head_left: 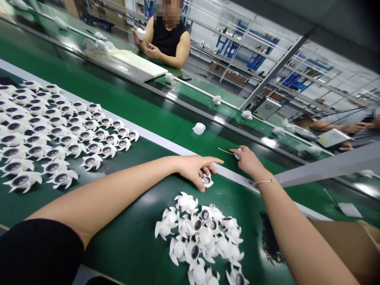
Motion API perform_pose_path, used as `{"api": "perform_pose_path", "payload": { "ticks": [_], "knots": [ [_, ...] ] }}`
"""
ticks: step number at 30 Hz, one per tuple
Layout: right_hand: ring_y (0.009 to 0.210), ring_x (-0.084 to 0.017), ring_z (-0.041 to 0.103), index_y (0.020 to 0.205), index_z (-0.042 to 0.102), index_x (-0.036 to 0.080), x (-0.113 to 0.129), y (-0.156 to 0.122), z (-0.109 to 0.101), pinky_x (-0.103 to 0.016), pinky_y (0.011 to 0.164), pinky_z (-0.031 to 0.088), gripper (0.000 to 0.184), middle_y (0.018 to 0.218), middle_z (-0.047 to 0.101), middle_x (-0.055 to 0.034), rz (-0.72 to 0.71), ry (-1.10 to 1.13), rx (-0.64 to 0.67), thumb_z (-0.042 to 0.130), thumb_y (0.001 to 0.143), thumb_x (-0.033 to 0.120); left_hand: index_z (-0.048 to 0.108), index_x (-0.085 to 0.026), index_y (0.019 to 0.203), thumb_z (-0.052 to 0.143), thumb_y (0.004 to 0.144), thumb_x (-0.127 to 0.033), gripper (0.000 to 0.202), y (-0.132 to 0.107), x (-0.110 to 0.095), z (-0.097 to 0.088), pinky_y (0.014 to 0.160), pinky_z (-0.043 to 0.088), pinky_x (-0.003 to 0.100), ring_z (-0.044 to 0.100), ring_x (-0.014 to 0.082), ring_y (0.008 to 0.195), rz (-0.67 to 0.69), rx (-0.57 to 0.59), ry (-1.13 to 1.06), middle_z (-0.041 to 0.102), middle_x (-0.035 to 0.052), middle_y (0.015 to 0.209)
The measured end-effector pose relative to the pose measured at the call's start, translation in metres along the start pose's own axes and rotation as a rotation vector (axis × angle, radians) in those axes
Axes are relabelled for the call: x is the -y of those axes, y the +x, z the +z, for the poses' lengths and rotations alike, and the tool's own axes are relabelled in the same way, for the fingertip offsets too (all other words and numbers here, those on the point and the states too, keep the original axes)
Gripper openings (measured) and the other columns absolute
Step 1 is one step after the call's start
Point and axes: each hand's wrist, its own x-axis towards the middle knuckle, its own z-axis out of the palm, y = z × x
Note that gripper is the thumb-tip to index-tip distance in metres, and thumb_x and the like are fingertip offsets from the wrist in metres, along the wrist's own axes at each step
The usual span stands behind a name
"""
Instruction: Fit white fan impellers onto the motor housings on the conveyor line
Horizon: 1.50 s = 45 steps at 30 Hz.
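Touching hand: left hand [191,169], fingers spread and pressing down over a white finned part [207,181] with a dark round centre, not gripping it.
Holding hand: right hand [246,160], fingertips closed on a small white piece [237,155]; thin gold-coloured wire [225,151] projecting toward the left hand.
Hand spacing: apart, close together, no shared object.
Part location: on the green conveyor belt [124,245], just below its white edge strip [178,148].
Sorted stock: rows of finned parts [44,130], dark centres up, left of the left forearm.
Loose stock: heap of finned parts [198,237], mixed orientation, below both hands.
Wrist item: thin chain bracelet [265,182] on the right wrist.
Nearby workers: person in a black sleeveless top [168,39] across the belt, holding a white piece [140,33]; second person's hand [354,127] at the right.
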Motion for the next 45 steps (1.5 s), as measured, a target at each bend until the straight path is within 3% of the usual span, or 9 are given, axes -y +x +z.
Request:
{"api": "perform_pose_path", "payload": {
  "ticks": [3, 7, 11, 18, 29, 35, 41, 43, 45],
  "knots": [
    [0.091, -0.024, 0.062, 0.116, 0.064, 0.017, 0.014, -0.023, -0.007, -0.034, 0.079, 0.05, 0.039, 0.111, 0.062, -0.0128, 0.018, 0.077, -0.089, 0.064, 0.078, 0.023, 0.031, -0.023, 0.15, 0.088, 0.06, -0.027, 0.107, 0.002, 0.004, -0.001, 0.096, 0.05, 0.039, 0.055, 0.0246, 0.123, 0.005, -0.058, -0.109, 0.057, 0.0144, 0.134],
    [0.066, -0.018, 0.059, 0.091, 0.056, 0.02, 0.054, -0.077, -0.009, -0.028, 0.059, 0.048, 0.036, 0.075, 0.062, -0.0024, 0.104, 0.791, -0.145, 0.058, 0.087, 0.055, 0.045, -0.016, 0.137, 0.08, 0.073, -0.034, 0.075, 0.011, 0.01, -0.002, 0.091, 0.05, 0.036, 0.062, 0.0192, 0.105, -0.002, -0.204, -0.301, 0.062, 0.0125, 0.12],
    [0.084, -0.018, 0.065, 0.09, 0.059, 0.021, 0.091, -0.113, 0.0, -0.03, 0.072, 0.054, 0.027, 0.105, 0.068, -0.0067, -0.097, 1.135, -0.175, 0.07, 0.084, 0.044, 0.056, -0.014, 0.122, 0.068, 0.084, -0.046, 0.051, 0.012, 0.005, -0.003, 0.069, 0.048, 0.027, 0.061, 0.0135, 0.083, -0.056, -0.355, -0.345, 0.064, 0.0055, 0.097],
    [0.113, -0.024, 0.063, 0.1, 0.075, 0.025, 0.103, -0.121, 0.001, -0.04, 0.098, 0.052, 0.016, 0.123, 0.066, -0.0076, -0.417, 0.718, -0.219, 0.072, 0.085, 0.027, 0.058, -0.018, 0.121, 0.082, 0.07, -0.036, 0.059, 0.004, 0.001, -0.005, 0.069, 0.043, 0.025, 0.055, 0.0086, 0.073, -0.057, -0.28, -0.221, 0.06, 0.0016, 0.101],
    [0.115, -0.027, 0.065, 0.1, 0.078, 0.023, 0.104, -0.118, 0.005, -0.041, 0.104, 0.05, 0.016, 0.122, 0.069, -0.0078, -0.332, 0.74, -0.143, 0.071, 0.085, 0.028, 0.061, -0.017, 0.117, 0.071, 0.077, -0.045, 0.049, 0.006, -0.003, -0.007, 0.067, 0.041, 0.024, 0.056, 0.0141, 0.075, -0.203, -0.208, 0.112, 0.062, 0.0004, 0.088],
    [0.111, -0.025, 0.066, 0.097, 0.076, 0.024, 0.088, -0.115, 0.002, -0.04, 0.101, 0.052, 0.016, 0.118, 0.071, -0.0062, -0.44, 0.721, -0.05, 0.072, 0.084, 0.033, 0.067, -0.018, 0.094, 0.054, 0.084, -0.064, 0.049, -0.021, -0.062, 0.004, 0.059, 0.033, 0.027, 0.058, 0.0204, 0.072, -0.434, -0.203, 0.686, 0.067, 0.0076, 0.084],
    [0.127, -0.039, 0.051, 0.144, 0.045, 0.009, 0.039, -0.111, -0.026, -0.054, 0.103, 0.045, 0.072, 0.151, 0.037, -0.0249, 0.001, 0.266, -0.422, 0.066, 0.083, 0.04, 0.057, -0.02, 0.056, 0.085, 0.037, -0.066, 0.057, -0.036, -0.1, 0.032, 0.051, 0.03, 0.026, 0.046, 0.0151, 0.045, -0.515, -0.069, 0.727, 0.049, -0.0015, 0.045],
    [0.104, -0.035, 0.064, 0.144, 0.045, 0.009, 0.022, -0.123, -0.044, -0.05, 0.089, 0.053, 0.079, 0.136, 0.053, -0.0246, 0.135, 0.274, -0.418, 0.068, 0.08, 0.048, 0.053, -0.021, 0.052, 0.09, 0.034, -0.052, 0.051, -0.032, -0.094, 0.035, 0.05, 0.03, 0.027, 0.042, 0.0134, 0.041, -0.525, 0.037, 0.695, 0.047, -0.0032, 0.041],
    [0.081, -0.027, 0.066, 0.128, 0.061, 0.018, 0.01, -0.145, -0.054, -0.04, 0.071, 0.055, 0.058, 0.11, 0.068, -0.014, 0.197, 0.34, -0.333, 0.064, 0.082, 0.054, 0.055, -0.021, 0.055, 0.09, 0.037, -0.044, 0.045, -0.027, -0.088, 0.034, 0.051, 0.031, 0.027, 0.043, 0.0139, 0.043, -0.545, 0.116, 0.689, 0.05, -0.003, 0.044]
  ]
}}
